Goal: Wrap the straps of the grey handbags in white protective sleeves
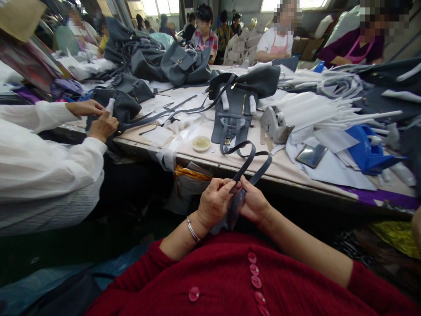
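My left hand (215, 199), with a silver bangle at its wrist, has its fingers closed on a dark blue-grey strap (247, 169). My right hand (255, 201) pinches the same strap close beside it, just off the table's front edge. The strap rises in loops from my fingers and runs back toward a dark grey leather bag (241, 118) lying on the table. That bag shows gold zips, a buckle and white wrapped pieces. Between my hands a flat dark piece (234, 210) hangs down; its lower end is partly hidden.
A small dish (201, 143) stands near the front edge of the table (148, 140). To the right are a metal tape dispenser (276, 126), a phone (311, 156) and a blue holder (370, 149). A co-worker's hands (103, 125) handle another bag at left. Several bags pile up behind.
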The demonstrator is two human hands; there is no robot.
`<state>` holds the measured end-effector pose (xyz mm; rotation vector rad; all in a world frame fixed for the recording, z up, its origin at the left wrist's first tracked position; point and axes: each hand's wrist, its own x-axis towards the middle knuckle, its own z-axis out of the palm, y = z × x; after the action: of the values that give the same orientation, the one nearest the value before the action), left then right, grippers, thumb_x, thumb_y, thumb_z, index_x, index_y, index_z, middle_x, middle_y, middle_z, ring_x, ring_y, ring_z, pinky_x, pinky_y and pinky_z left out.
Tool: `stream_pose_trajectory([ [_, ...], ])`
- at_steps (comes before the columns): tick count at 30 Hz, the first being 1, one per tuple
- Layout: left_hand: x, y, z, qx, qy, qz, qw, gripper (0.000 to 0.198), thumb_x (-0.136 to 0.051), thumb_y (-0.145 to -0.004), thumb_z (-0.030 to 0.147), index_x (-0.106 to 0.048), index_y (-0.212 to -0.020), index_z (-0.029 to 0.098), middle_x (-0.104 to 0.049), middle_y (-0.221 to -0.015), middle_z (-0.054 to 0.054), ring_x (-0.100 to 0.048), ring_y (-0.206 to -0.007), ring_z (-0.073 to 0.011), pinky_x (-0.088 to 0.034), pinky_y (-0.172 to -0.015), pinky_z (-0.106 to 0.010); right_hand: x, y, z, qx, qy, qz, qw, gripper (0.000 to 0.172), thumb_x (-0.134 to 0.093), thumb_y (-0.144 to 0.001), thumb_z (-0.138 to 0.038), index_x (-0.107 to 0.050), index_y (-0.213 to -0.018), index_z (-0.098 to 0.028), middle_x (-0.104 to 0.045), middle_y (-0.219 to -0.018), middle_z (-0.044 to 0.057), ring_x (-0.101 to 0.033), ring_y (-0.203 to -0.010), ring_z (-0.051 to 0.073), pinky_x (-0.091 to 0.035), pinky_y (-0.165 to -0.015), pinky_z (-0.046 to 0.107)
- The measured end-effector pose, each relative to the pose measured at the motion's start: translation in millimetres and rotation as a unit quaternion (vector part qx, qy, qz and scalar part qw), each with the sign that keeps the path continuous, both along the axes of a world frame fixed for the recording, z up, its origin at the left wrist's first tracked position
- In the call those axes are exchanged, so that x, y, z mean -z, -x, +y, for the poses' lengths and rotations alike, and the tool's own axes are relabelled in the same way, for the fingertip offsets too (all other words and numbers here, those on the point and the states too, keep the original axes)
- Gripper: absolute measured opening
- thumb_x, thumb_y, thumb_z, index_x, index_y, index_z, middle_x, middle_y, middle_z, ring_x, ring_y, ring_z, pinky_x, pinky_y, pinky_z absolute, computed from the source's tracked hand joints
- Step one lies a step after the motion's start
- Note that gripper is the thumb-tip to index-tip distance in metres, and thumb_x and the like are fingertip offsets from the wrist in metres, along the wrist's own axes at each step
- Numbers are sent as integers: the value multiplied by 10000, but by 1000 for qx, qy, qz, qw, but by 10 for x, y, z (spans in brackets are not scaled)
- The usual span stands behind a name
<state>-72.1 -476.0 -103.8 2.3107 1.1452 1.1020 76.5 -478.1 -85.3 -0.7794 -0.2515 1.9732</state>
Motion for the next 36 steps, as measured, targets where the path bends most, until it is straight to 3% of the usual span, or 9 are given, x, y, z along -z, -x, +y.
stream_pose_trajectory([
  [6, -92, 18, 36, 25, 22, -7, 999, 210, -554, -929, 224, -676, -1099, 223, -609, -1109, -78, -617, -1001, -175, -556, -903, -315, -74, 20, -13, -41, -21, 6, 999, 510, -289, -1004, -482, -679, -991, -154, -738, -806, 89, -710, -847, 237, -552, -837, 403],
  [11, -75, 43, 39, 4, -81, 37, 996, 156, -567, -916, 229, -714, -967, 239, -626, -1087, -80, -600, -977, -193, -553, -838, -330, -61, 41, -21, -53, -45, -22, 997, 509, -334, -986, -522, -689, -908, -166, -738, -799, 92, -709, -829, 232, -561, -820, 382],
  [14, -66, 75, 55, 53, -137, 88, 985, 174, -541, -919, 186, -701, -978, 222, -661, -1034, -76, -607, -948, -198, -544, -834, -340, -18, 31, -28, -31, -33, -10, 999, 479, -344, -1000, -472, -682, -827, -178, -721, -725, 58, -701, -731, 194, -566, -789, 338],
  [17, -81, 100, 79, 114, -156, 83, 978, 192, -511, -923, 142, -678, -998, 198, -678, -1051, -82, -612, -1010, -202, -536, -888, -346, -5, 11, -27, -33, -14, -1, 999, 498, -307, -1011, -463, -691, -907, -164, -731, -764, 67, -701, -732, 193, -570, -780, 344],
  [21, -115, 108, 125, 175, -107, 60, 977, 223, -472, -934, 151, -679, -998, 202, -689, -1047, -88, -625, -1021, -200, -534, -913, -361, -4, -11, -16, -47, -25, -30, 998, 484, -360, -988, -512, -690, -921, -164, -734, -779, 74, -706, -773, 211, -575, -785, 373],
  [28, -162, 76, 191, 220, 67, 13, 973, 281, -495, -933, 228, -670, -1153, 229, -684, -1013, -99, -623, -1027, -228, -516, -912, -391, 113, -12, -5, 2, -24, -61, 998, 406, -466, -960, -492, -684, -812, -182, -713, -703, 58, -696, -700, 206, -591, -745, 356],
  [36, -206, -3, 202, 217, 78, 0, 973, 210, -529, -907, 206, -694, -1036, 222, -670, -1047, -94, -622, -1026, -229, -513, -899, -353, 16, 48, -9, 23, 11, -54, 998, 532, -322, -998, -513, -700, -1050, -142, -747, -937, 119, -701, -937, 236, -583, -820, 363],
])
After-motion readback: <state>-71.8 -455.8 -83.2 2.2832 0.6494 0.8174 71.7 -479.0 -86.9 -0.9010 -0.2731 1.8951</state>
